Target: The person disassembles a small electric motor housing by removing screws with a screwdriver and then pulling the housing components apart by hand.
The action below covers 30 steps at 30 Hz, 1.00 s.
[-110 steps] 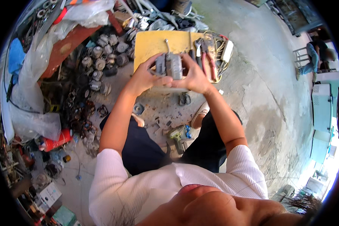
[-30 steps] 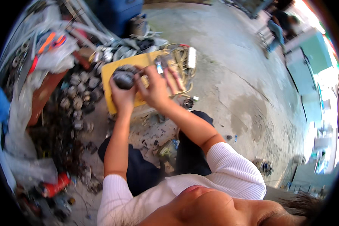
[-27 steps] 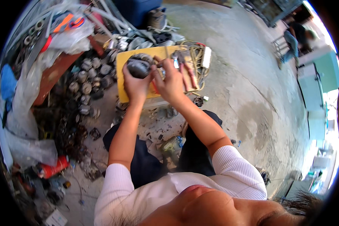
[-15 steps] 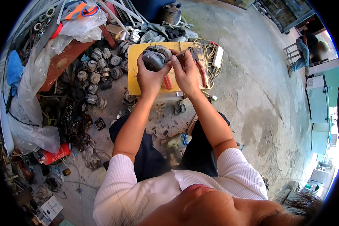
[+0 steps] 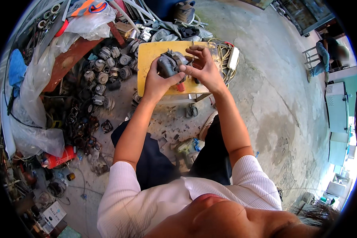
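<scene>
A small grey electric motor (image 5: 169,64) is held over a yellow-topped low table (image 5: 148,51). My left hand (image 5: 156,82) wraps round its left side, thumb along the near edge. At its right side my right hand (image 5: 208,75) has its fingers spread and curved, the thumb tip close to the casing. Whether that thumb touches the motor I cannot tell. Beneath the motor, a red tool handle (image 5: 181,87) lies on the tabletop, the rest of it hidden. My right hand covers much of the table's right side.
Many similar motors (image 5: 102,77) lie heaped on the floor left of the table. A white power strip (image 5: 233,58) with coiled cables sits at its right edge. Plastic sheeting (image 5: 35,93) and scrap fill the far left. Another person (image 5: 320,57) sits at the far right.
My right hand has opened and its fingers have spread away from the motor. The motor has tilted in my left hand. The red-handled pliers at the right are now out of sight.
</scene>
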### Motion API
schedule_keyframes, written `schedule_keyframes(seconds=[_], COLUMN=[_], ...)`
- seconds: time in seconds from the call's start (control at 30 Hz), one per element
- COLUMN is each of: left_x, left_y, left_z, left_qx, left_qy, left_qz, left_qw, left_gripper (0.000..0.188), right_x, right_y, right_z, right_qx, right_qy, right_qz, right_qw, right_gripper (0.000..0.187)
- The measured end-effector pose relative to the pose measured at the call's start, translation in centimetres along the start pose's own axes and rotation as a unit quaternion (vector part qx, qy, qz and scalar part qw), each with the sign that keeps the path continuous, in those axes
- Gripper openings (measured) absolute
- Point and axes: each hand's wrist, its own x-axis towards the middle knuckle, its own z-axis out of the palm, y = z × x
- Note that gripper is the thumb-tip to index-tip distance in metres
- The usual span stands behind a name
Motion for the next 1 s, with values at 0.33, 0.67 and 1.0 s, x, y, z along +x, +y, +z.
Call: schedule_keyframes(seconds=[0.33, 0.67, 1.0], left_x=[-1.5, -1.5, -2.1], left_y=[0.3, -0.2, 1.3], left_z=[-0.8, -1.4, -1.3], left_qx=[-0.003, 0.024, 0.065], left_qy=[-0.042, -0.020, -0.054], left_qz=[-0.016, -0.027, 0.001], left_qw=[0.999, 0.999, 0.996], left_gripper=[0.091, 0.088, 0.095], right_x=[-1.2, -1.3, -0.6], right_y=[-0.6, 1.0, 0.7], right_z=[1.3, 2.7, 0.4], right_qx=[-0.013, 0.015, 0.038], right_qy=[-0.123, -0.100, -0.157], right_qz=[0.100, 0.073, 0.084], right_qw=[0.987, 0.992, 0.983], right_gripper=[0.081, 0.062, 0.079])
